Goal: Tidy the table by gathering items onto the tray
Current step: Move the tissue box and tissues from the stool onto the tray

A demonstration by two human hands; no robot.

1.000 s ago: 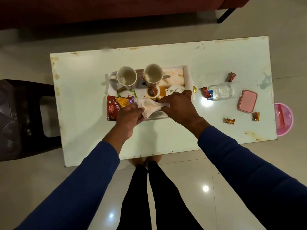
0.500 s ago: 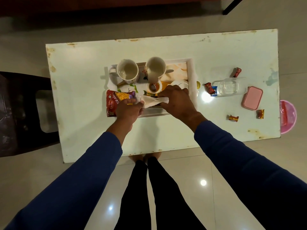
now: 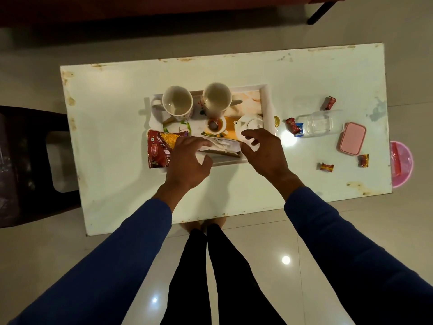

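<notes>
Tissue (image 3: 220, 146) on tray (image 3: 267, 99) at 6 o'clock edge: light, soft, tears; I'd pinch folded edge. Left hand (image 3: 187, 163) fingers loosely spread over it, right hand (image 3: 264, 153) fingers spread, holding nothing.

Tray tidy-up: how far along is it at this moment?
Done: two mugs, a small teapot, a snack packet and tissue sit on the tray. In hand: nothing; left hand and right hand hover open. Left: clear container, pink box, five candies on the table.
</notes>
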